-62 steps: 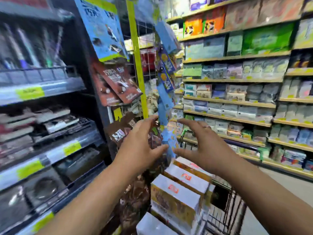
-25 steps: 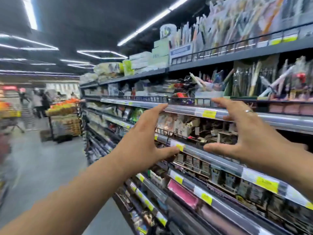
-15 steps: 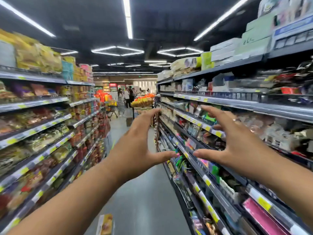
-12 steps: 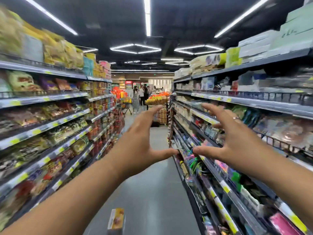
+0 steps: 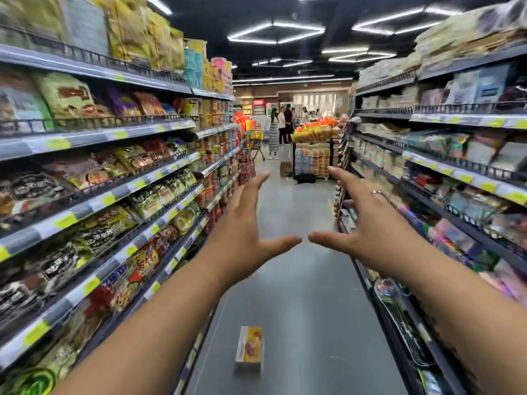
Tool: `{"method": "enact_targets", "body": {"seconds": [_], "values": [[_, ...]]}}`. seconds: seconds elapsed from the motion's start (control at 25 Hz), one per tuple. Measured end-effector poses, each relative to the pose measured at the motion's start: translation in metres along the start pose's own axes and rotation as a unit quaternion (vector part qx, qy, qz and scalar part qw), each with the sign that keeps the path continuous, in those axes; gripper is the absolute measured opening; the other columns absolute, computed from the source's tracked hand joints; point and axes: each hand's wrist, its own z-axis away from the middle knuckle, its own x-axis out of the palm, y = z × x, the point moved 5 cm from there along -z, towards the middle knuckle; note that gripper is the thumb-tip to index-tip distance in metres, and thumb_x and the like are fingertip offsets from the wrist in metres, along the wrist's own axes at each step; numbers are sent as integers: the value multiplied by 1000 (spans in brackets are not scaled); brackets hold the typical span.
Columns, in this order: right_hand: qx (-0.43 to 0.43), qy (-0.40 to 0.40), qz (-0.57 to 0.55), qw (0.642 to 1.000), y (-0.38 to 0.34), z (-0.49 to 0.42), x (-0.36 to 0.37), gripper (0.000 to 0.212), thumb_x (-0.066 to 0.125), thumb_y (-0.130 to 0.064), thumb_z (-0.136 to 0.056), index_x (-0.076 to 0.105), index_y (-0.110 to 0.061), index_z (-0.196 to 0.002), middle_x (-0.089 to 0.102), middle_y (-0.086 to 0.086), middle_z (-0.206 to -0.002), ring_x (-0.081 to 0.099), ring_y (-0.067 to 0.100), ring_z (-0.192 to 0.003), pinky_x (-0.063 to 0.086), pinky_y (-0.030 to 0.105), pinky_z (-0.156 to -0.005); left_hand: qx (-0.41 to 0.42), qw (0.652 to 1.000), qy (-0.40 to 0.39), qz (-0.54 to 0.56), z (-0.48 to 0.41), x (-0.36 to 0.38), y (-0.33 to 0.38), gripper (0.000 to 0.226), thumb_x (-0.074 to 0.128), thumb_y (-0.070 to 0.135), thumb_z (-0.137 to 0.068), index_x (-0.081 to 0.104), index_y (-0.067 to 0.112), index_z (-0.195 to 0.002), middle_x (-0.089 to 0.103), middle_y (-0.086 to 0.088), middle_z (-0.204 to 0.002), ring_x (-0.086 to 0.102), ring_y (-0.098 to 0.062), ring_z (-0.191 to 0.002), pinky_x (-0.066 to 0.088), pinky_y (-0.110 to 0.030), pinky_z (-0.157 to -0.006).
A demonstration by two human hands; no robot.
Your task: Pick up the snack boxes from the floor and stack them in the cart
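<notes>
Both hands were raised over the aisle, holding nothing. The left hand point(image 5: 245, 238) had its fingers spread straight, thumb turned inward. The right hand point(image 5: 368, 232) was spread likewise. The thumb tips were near each other, not touching. One box point(image 5: 249, 347) lay flat on the floor point(image 5: 308, 295) below the hands, nearer the foot of the left shelves point(image 5: 114, 195) than the right shelves point(image 5: 445, 178), touching neither. Floor showed on all sides of the box and ran between the shelf edges to a far display stand point(image 5: 312, 158).

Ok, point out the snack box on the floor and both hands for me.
snack box point(image 5: 248, 347): head view, its yellow top face.
left hand point(image 5: 241, 240): head view, back of the hand.
right hand point(image 5: 373, 235): head view, back of the hand.
</notes>
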Motion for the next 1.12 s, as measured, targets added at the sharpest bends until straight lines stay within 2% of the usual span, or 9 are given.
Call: {"method": "enact_targets", "body": {"seconds": [0.16,0.32,0.4,0.64,0.88,1.12], "values": [[10,-25,-46,999,41,-77,77,102,79,-53,-66,17,-46,-146,30,-6,-149,37,16,-135,38,42,-107,-61,998,14,8,-54,23,-91,99,76,56,-69,10,50,-143,22,10,-155,33,-12,-137,30,-27,-101],[16,-46,-78,996,102,-152,150,101,80,-49,-67,19,-43,-147,30,-2,-150,38,19,-134,38,35,-102,-118,993,18,16,-106,63,-177,98,74,57,-71,8,48,-144,23,8,-154,34,-13,-136,32,-31,-103],[25,-78,-85,993,136,-192,195,101,81,-48,-68,19,-41,-147,30,2,-149,41,20,-132,37,31,-99,-156,988,16,9,-132,89,-225,98,73,57,-73,7,45,-145,24,7,-155,34,-14,-137,32,-31,-102],[67,-185,-89,976,227,-288,329,107,81,-47,-68,14,-36,-150,28,9,-147,47,26,-124,36,30,-97,-283,959,10,14,-181,158,-361,98,75,50,-75,11,37,-148,26,3,-154,35,-17,-136,31,-28,-98],[105,-273,-80,953,296,-358,480,105,80,-45,-72,13,-32,-151,26,10,-149,37,27,-133,32,27,-97,-368,929,-33,-3,-205,216,-523,100,76,49,-75,13,29,-150,31,2,-153,33,-17,-137,31,-30,-103],[194,-321,-77,924,371,-401,656,102,80,-43,-72,16,-29,-151,27,12,-148,42,28,-129,30,23,-92,-435,895,-93,24,-227,295,-705,97,80,39,-74,22,19,-149,36,-6,-148,36,-20,-135,29,-24,-102]]}}
